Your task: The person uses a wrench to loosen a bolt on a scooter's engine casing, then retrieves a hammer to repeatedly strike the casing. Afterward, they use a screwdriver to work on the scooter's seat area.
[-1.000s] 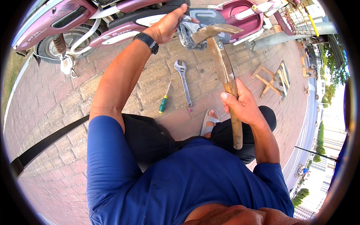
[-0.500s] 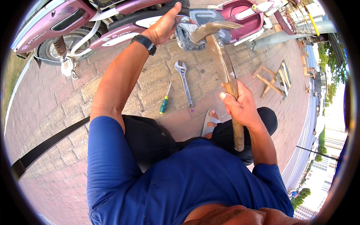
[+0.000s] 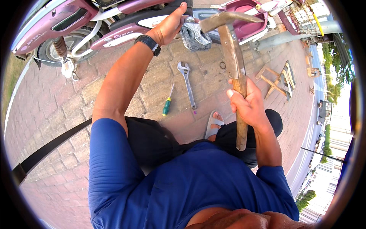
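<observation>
Gripping a rusty wooden-handled hammer (image 3: 233,65) in a closed right hand (image 3: 246,103), head unmoved beside the maroon scooter (image 3: 126,23), left hand (image 3: 169,26) still pressed on it, fingers together.

The scooter (image 3: 126,23) stood across the top, from 10 to 1 o'clock. The left hand (image 3: 169,26) lay on its body at 12 o'clock, just left of a metal part (image 3: 194,36). The right hand (image 3: 246,103) held the hammer (image 3: 234,65) at 2 o'clock, its head above that part. On the paving (image 3: 57,110), between both arms, lay the wrench (image 3: 187,82), and the screwdriver (image 3: 167,105) just left of it. A folding stool (image 3: 280,78) stood at 3 o'clock.
</observation>
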A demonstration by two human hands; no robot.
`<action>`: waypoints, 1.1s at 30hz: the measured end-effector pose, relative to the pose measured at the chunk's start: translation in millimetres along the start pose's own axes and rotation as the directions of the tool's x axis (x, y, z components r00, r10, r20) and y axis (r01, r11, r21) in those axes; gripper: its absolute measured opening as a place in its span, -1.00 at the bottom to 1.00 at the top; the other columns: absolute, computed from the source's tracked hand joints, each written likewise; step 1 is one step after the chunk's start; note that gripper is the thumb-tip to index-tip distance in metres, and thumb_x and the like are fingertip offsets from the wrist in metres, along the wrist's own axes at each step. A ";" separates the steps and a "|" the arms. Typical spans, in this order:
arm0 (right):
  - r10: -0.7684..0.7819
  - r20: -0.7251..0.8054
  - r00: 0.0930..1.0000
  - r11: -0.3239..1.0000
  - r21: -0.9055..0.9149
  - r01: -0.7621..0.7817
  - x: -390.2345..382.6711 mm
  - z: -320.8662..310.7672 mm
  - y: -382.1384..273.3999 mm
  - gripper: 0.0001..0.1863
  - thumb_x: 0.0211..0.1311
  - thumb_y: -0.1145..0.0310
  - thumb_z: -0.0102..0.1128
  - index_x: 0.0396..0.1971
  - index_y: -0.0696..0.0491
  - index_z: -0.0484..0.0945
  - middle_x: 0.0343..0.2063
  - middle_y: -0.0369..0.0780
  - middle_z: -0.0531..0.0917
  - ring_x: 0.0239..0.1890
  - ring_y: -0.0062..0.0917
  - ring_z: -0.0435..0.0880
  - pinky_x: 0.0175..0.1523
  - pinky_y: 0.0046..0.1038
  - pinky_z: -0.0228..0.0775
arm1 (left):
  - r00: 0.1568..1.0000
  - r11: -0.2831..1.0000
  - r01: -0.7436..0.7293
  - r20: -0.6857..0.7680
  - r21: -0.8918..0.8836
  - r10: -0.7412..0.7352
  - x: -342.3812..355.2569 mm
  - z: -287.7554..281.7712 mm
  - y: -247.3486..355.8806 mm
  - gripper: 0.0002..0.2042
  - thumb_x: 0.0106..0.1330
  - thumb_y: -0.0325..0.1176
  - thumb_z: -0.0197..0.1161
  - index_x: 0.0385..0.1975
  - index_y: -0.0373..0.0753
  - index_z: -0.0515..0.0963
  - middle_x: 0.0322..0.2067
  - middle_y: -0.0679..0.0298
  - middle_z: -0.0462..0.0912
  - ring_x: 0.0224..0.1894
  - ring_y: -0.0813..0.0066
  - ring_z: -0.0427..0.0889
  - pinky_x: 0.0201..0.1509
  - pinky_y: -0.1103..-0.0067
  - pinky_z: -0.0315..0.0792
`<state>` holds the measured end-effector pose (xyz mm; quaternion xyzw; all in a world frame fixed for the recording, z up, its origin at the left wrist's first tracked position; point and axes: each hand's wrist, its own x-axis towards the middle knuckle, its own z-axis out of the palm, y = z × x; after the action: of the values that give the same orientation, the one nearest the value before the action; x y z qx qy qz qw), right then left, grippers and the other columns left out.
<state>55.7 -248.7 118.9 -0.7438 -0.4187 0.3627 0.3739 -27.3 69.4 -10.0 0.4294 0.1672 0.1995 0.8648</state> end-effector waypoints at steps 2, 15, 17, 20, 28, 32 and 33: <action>0.098 0.021 0.995 0.995 0.020 -0.099 3.0 4.8 1.7 -0.72 0.38 0.49 0.19 0.03 0.22 0.46 -0.60 -0.36 0.50 -0.63 -0.73 0.46 -0.48 -0.60 0.31 | 1.000 0.998 0.025 0.008 0.049 -0.026 -3.3 -4.4 0.8 -0.19 0.55 0.35 -0.31 0.15 -0.36 0.57 0.08 0.12 0.69 0.16 0.35 0.62 0.36 0.42 0.39; -0.020 -0.097 0.995 0.999 -0.038 0.016 -15.4 -55.2 -56.7 -0.63 0.23 0.35 0.38 0.00 0.15 0.56 -0.53 -0.39 0.54 -0.65 -0.78 0.46 -0.55 -0.69 0.30 | 0.985 0.989 -0.038 0.170 0.145 0.012 -3.9 -10.4 5.3 -0.08 0.50 0.43 -0.43 0.19 -0.38 0.56 0.15 0.07 0.65 0.21 0.28 0.61 0.39 0.33 0.39; -0.459 -0.232 0.858 0.888 -0.092 0.450 -35.8 -109.1 -103.6 -0.62 0.23 0.39 0.32 0.04 0.15 0.55 -0.49 -0.37 0.57 -0.57 -0.79 0.53 -0.53 -0.71 0.31 | 0.988 0.987 -0.050 0.150 0.150 0.027 -9.2 -21.6 11.2 -0.02 0.47 0.47 -0.47 0.19 -0.40 0.56 0.18 0.04 0.63 0.24 0.24 0.58 0.43 0.31 0.35; -0.746 -0.300 0.595 0.666 -0.349 0.659 -84.2 -137.5 -167.3 -0.66 0.24 0.40 0.31 0.00 0.15 0.55 -0.52 -0.35 0.56 -0.60 -0.75 0.53 -0.53 -0.66 0.33 | 0.980 0.991 -0.058 0.199 0.122 0.033 -1.0 -10.8 3.2 0.01 0.45 0.51 -0.48 0.19 -0.40 0.57 0.19 0.04 0.63 0.27 0.22 0.57 0.45 0.31 0.33; -0.031 -0.008 1.000 0.963 -0.267 0.027 28.3 -7.4 3.5 -0.75 0.27 0.44 0.28 -0.10 0.16 0.53 -0.59 -0.31 0.54 -0.67 -0.63 0.52 -0.51 -0.54 0.38 | 0.952 0.992 0.054 0.306 -0.112 -0.018 2.2 -51.5 8.5 0.11 0.28 0.64 -0.30 0.32 -0.44 0.41 0.22 -0.01 0.60 0.24 0.18 0.60 0.40 0.31 0.39; 0.330 -0.290 0.898 0.939 0.001 -0.344 -49.2 -44.7 64.4 -0.73 0.28 0.47 0.27 -0.08 0.19 0.47 -0.63 -0.32 0.48 -0.69 -0.63 0.47 -0.55 -0.57 0.32 | 0.929 0.986 0.100 0.366 -0.131 -0.046 -9.8 -52.4 0.0 0.20 0.22 0.68 -0.30 0.36 -0.51 0.36 0.35 -0.13 0.43 0.41 0.09 0.40 0.50 0.22 0.24; 0.255 -0.372 0.892 0.963 0.015 -0.269 -47.3 -48.9 58.8 -0.71 0.28 0.48 0.27 -0.05 0.20 0.45 -0.64 -0.33 0.47 -0.69 -0.64 0.45 -0.55 -0.57 0.31 | 0.945 0.987 0.092 0.325 -0.133 -0.044 -12.7 -39.7 11.6 0.20 0.22 0.69 -0.31 0.36 -0.51 0.36 0.36 -0.13 0.42 0.42 0.08 0.37 0.53 0.21 0.19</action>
<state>99.7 -325.0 101.4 -0.8552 -0.2431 0.2552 0.3800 -58.9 96.4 -22.0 0.3857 0.0238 0.1086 0.9159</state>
